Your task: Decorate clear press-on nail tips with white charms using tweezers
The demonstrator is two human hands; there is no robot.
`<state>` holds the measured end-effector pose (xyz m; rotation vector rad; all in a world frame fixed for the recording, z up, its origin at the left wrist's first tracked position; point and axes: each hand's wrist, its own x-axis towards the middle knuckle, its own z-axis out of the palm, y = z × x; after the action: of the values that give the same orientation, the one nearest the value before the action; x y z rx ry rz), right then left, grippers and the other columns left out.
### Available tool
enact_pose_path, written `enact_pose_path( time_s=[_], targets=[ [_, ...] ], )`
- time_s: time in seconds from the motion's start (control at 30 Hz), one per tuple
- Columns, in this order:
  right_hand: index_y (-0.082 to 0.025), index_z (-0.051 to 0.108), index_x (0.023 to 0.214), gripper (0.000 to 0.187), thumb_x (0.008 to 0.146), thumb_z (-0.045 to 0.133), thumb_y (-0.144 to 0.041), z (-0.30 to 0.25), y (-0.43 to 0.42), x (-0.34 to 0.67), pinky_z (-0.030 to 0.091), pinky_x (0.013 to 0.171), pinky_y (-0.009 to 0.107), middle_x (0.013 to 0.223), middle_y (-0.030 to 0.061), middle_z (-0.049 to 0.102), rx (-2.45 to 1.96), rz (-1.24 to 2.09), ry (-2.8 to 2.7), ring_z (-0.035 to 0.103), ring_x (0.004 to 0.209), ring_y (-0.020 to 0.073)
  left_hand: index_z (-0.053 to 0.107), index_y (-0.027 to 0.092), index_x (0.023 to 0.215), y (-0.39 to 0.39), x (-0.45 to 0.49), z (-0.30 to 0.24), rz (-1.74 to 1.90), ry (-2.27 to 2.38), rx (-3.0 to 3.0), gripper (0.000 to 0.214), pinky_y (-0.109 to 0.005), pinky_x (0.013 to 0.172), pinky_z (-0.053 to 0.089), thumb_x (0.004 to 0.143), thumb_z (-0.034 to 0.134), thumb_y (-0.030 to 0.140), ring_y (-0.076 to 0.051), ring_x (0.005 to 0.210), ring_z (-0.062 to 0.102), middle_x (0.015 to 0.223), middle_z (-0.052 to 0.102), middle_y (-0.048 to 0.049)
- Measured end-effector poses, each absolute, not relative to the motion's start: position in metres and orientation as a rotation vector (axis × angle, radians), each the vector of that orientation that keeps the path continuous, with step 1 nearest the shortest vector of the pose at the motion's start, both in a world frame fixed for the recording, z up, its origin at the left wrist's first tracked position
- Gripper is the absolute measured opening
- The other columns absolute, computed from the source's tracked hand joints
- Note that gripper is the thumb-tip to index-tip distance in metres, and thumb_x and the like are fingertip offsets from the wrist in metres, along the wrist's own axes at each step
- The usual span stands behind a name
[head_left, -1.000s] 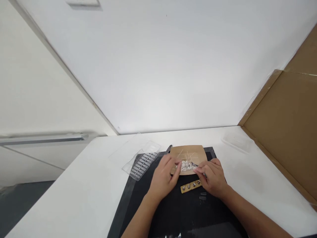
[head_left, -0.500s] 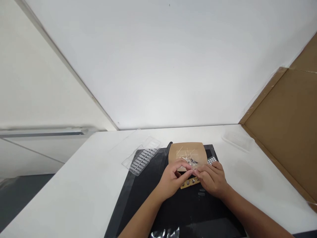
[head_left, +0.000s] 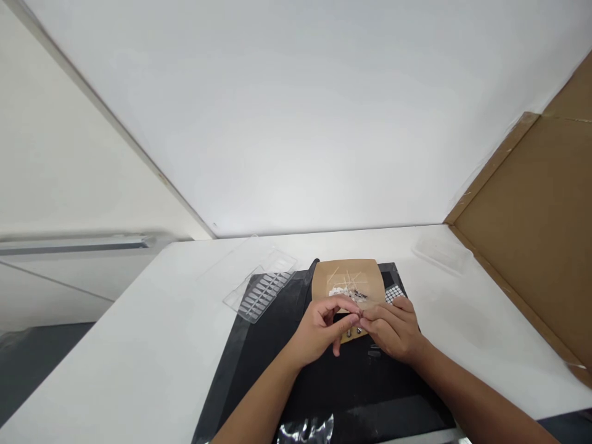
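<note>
My left hand (head_left: 326, 324) and my right hand (head_left: 392, 328) meet fingertip to fingertip over the black mat (head_left: 272, 376). Both are closed in a pinch; whatever is between the fingers is too small to make out. Just below them lies a yellow strip (head_left: 348, 338) with shiny metal studs, partly covered by my fingers. Behind my hands sits a brown tray-like piece (head_left: 322, 277) bearing thin sticks (head_left: 348, 275) and a pile of small white bits (head_left: 341, 292). Two small clear nail tips (head_left: 374, 354) lie on the mat near my right hand.
A clear tray of nail tips (head_left: 261, 299) lies across the mat's left edge. Beside my right hand is a sheet of white dots (head_left: 394, 292). A clear plastic lid (head_left: 443, 255) rests at the back right, near a cardboard panel (head_left: 531, 228). Shiny plastic wrap (head_left: 306, 430) lies in front.
The view has shifted slightly, so everything sits a little higher and further left. My hands stay pinched together; a lower left finger now shows, hanging down beside the yellow strip.
</note>
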<state>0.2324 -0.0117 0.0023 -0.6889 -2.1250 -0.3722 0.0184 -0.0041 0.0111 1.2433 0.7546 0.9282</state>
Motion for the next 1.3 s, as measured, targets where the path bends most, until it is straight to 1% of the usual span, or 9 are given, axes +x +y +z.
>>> enact_pose_path(
  time_s=[0.13,0.3,0.43,0.57,0.77,0.9,1.07,1.2,1.3],
  targets=[
    [-0.023,0.052,0.077,0.03,0.1,0.069,-0.013,0.002,-0.012,0.232,0.032,0.069,0.035,0.083,-0.0052,0.076,-0.686,-0.354,-2.117,0.07,0.069,0.0116,0.075,0.012,0.098,-0.004,0.019,0.009,0.921,0.752,1.231,0.038,-0.016,0.035,0.053,0.087,0.083,0.047,-0.009,0.059,0.064,0.098,0.067,-0.0076],
    [-0.023,0.053,0.078,0.029,0.1,0.069,-0.013,0.004,-0.011,0.23,0.033,0.07,0.035,0.081,-0.0047,0.076,-0.688,-0.337,-2.11,0.067,0.067,0.0115,0.077,0.012,0.097,-0.003,0.018,0.007,0.921,0.743,1.24,0.036,-0.016,0.035,0.053,0.087,0.083,0.046,-0.013,0.064,0.068,0.093,0.067,-0.0077],
    [-0.022,0.055,0.081,0.026,0.1,0.071,-0.015,0.001,-0.009,0.228,0.036,0.073,0.035,0.08,-0.0032,0.076,-0.702,-0.297,-2.092,0.068,0.067,0.0127,0.075,0.012,0.096,-0.001,0.017,0.01,0.877,0.805,1.24,0.041,-0.017,0.035,0.053,0.087,0.081,0.052,-0.01,0.058,0.064,0.092,0.068,-0.0066],
    [-0.023,0.059,0.093,0.018,0.1,0.076,-0.025,-0.006,-0.005,0.228,0.038,0.078,0.036,0.084,-0.0026,0.077,-0.744,-0.143,-2.051,0.071,0.071,0.0141,0.073,0.011,0.093,0.0,0.015,0.012,0.822,0.846,1.26,0.044,-0.016,0.035,0.05,0.088,0.079,0.055,-0.005,0.048,0.056,0.088,0.067,-0.0038],
    [-0.022,0.066,0.111,0.019,0.101,0.075,-0.035,-0.01,-0.005,0.227,0.039,0.08,0.037,0.084,-0.0019,0.075,-0.853,0.044,-2.056,0.071,0.075,0.0158,0.072,0.011,0.095,0.0,0.011,0.009,0.734,0.904,1.31,0.047,-0.016,0.037,0.049,0.088,0.079,0.057,-0.004,0.048,0.053,0.084,0.066,-0.0029],
    [-0.023,0.069,0.107,0.019,0.099,0.078,-0.038,-0.01,-0.007,0.225,0.038,0.08,0.037,0.081,-0.003,0.074,-0.837,0.099,-2.052,0.07,0.075,0.0153,0.072,0.012,0.099,0.001,0.009,0.004,0.699,0.929,1.35,0.048,-0.018,0.039,0.05,0.088,0.078,0.058,-0.006,0.048,0.053,0.077,0.066,-0.0017],
    [-0.021,0.069,0.097,0.018,0.099,0.078,-0.037,-0.013,-0.006,0.223,0.036,0.077,0.036,0.075,-0.0036,0.07,-0.837,0.141,-2.021,0.066,0.071,0.0142,0.074,0.012,0.096,0.004,0.007,0.001,0.711,0.967,1.414,0.042,-0.021,0.054,0.054,0.09,0.078,0.054,-0.009,0.056,0.061,0.074,0.069,-0.0024],
    [-0.022,0.07,0.099,0.015,0.1,0.077,-0.035,-0.016,-0.004,0.225,0.036,0.076,0.035,0.073,-0.0038,0.067,-0.831,0.179,-2.036,0.064,0.069,0.0145,0.074,0.013,0.094,0.005,0.006,0.003,0.68,0.98,1.411,0.04,-0.02,0.053,0.051,0.089,0.079,0.053,-0.01,0.055,0.061,0.068,0.068,-0.0011],
    [-0.022,0.07,0.1,0.015,0.1,0.076,-0.035,-0.016,-0.004,0.226,0.035,0.077,0.035,0.073,-0.0035,0.068,-0.826,0.198,-2.038,0.065,0.07,0.015,0.071,0.014,0.085,0.006,0.005,0.005,0.706,0.995,1.369,0.042,-0.021,0.052,0.05,0.083,0.084,0.054,-0.011,0.054,0.06,0.065,0.069,-0.0016]
  ],
)
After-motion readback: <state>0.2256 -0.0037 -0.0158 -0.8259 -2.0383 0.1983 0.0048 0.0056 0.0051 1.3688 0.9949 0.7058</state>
